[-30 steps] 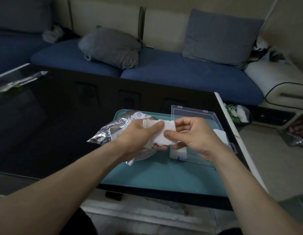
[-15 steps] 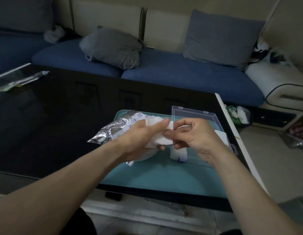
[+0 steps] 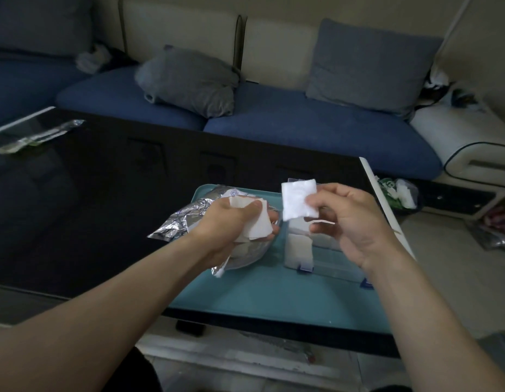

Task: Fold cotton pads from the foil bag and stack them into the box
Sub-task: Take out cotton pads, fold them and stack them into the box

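Here, taking the clear plastic box (image 3: 325, 244) on the teal mat (image 3: 262, 290) as the reference, the scene read from left to right as follows. Farthest left of the box lay the foil bag (image 3: 183, 219), crumpled, with its mouth turned toward the box. Above the bag and just left of the box was the person's left hand (image 3: 231, 219), its fingers and thumb curled round a small bundle of cotton pads (image 3: 257, 222); the pads fanned out loosely past the fingertips toward the box. Directly over the box's left end, one single pad (image 3: 298, 200) hung free, pinched at its right edge between thumb and fingers of the right hand (image 3: 350, 219). That pad was held flat and unfolded, facing the wearer, with its longer side running roughly vertical. The right hand stood over the body of the box and hid much of it; the left hand was beside the box, not above it.

Inside the box, at its left end, a white stack of pads (image 3: 298, 247) showed through the near wall.

In my judgement the coming fold turned on that vertical axis. The right hand was the nearer to the box, so the placing would fall to it, the stack lying straight below the pad.
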Motion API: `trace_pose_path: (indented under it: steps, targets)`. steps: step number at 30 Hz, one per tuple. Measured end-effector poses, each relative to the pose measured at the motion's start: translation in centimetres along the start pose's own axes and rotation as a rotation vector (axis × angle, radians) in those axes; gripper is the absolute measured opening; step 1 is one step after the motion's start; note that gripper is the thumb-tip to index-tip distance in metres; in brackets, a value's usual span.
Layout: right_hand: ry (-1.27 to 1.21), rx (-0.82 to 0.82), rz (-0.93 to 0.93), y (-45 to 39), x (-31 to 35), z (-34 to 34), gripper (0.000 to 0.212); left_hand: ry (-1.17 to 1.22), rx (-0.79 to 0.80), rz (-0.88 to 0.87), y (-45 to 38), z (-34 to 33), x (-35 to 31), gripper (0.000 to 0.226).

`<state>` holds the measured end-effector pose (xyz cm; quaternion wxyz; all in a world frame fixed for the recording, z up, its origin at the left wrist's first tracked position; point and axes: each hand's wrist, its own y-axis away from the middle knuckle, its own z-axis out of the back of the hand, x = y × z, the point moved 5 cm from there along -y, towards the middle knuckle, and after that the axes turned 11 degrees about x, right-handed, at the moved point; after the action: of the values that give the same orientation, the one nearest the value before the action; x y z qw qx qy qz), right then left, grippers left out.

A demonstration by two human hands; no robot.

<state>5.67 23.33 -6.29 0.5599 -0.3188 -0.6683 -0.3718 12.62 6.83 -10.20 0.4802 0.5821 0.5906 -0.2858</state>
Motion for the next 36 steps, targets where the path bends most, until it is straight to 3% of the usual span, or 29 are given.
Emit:
trace_pose_path:
  steps: [3,7,10,13,16,22,27,31,33,36]
  targets:
    - [0.085,0.11,-0.052,0.0,-0.9,-1.3,0.014,0.036,0.104,0.019,0.4,-1.3,-0.1,0.023]
    - [0.425,0.009,-0.006,-0.3,-1.5,-2.1,0.023,0.172,0.335,0.189,0.8,-2.8,0.5,0.049]
    - [0.697,-0.04,0.077,-0.4,-1.0,-2.1,0.04,0.21,0.404,0.197,0.9,-3.1,0.5,0.046]
    - [0.791,0.145,0.15,-0.3,-0.9,-2.5,0.077,0.196,0.446,0.181,1.0,-3.1,0.4,0.026]
    - [0.982,0.372,0.183,0.0,-1.5,-3.4,0.111,0.212,0.561,0.202,1.4,-3.1,0.2,0.024]
    - [0.731,0.409,0.313,0.2,-1.3,-4.5,0.082,0.231,0.564,0.225,1.4,-3.4,0.8,0.019]
    - [0.819,0.429,0.294,0.3,-1.6,-4.9,0.112,0.196,0.513,0.227,0.7,-2.8,1.3,0.021]
    - [0.851,0.359,0.365,0.6,-1.2,-4.9,0.095,0.164,0.515,0.195,0.7,-2.8,1.4,0.018]
    - [0.879,0.377,0.361,0.6,-1.1,-5.1,0.109,0.153,0.51,0.19,0.6,-2.8,1.4,0.027]
    - [0.956,0.382,0.317,0.5,-1.3,-5.4,0.13,0.15,0.538,0.189,0.9,-3.0,1.1,0.018]
